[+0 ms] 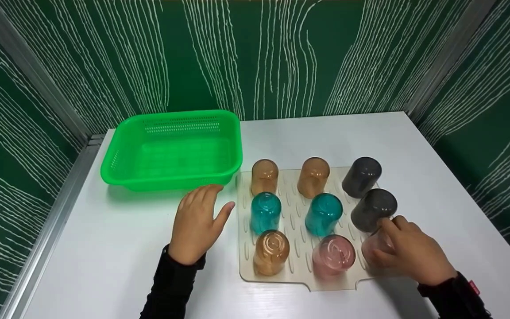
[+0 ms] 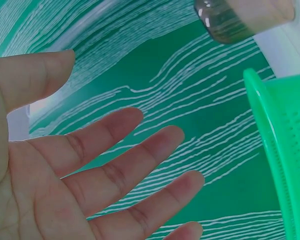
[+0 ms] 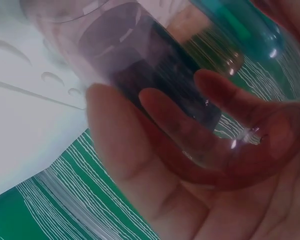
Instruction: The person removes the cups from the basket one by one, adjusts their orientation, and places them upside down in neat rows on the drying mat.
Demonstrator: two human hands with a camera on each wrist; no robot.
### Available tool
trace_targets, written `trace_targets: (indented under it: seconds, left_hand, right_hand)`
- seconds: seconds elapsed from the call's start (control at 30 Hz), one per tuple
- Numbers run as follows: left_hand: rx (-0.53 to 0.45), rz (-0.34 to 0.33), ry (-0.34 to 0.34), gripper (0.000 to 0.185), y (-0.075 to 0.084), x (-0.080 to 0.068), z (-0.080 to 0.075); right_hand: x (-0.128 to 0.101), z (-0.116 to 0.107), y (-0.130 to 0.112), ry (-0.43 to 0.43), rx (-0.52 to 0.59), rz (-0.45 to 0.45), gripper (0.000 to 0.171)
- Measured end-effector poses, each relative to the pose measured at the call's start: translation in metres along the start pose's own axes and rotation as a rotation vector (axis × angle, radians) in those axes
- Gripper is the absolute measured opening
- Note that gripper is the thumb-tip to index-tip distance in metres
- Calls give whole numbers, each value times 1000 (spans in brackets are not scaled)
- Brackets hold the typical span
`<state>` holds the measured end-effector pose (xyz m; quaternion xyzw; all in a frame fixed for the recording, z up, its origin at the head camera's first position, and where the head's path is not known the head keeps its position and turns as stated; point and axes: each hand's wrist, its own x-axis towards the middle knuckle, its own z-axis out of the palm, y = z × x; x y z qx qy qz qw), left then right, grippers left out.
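Right hand (image 1: 414, 254) wrapped around pink cup (image 1: 375, 245) at tray (image 1: 297, 272) corner; left hand (image 1: 196, 221), fingers spread, holding nothing, flat on surface (image 1: 104, 248) below green basket (image 1: 173, 148).

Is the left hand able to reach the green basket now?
Probably yes. The left hand is open, holds nothing, and hovers just in front of the green basket; only bare table lies between them.

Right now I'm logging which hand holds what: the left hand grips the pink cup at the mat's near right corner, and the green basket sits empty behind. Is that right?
Not quite: the right hand grips that pink cup, its fingers curled round it, as the head and right wrist views show. The left hand is open, holding nothing. The green basket is indeed empty.
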<state>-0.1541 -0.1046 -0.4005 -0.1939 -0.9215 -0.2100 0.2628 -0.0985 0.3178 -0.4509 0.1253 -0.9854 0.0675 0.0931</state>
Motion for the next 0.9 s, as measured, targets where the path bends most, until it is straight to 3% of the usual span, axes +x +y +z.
trace_targets:
  seconds: [0.1, 0.43, 0.9]
  left_hand:
    - [2, 7, 8, 43, 0, 0, 1]
    - [6, 16, 15, 44, -1, 1, 1]
    - [32, -1, 8, 43, -1, 2, 4]
  right_hand:
    - [0, 0, 0, -2, -4, 16, 55]
    - [0, 3, 2, 136, -39, -27, 55]
    - [9, -24, 2, 129, 71, 30, 65]
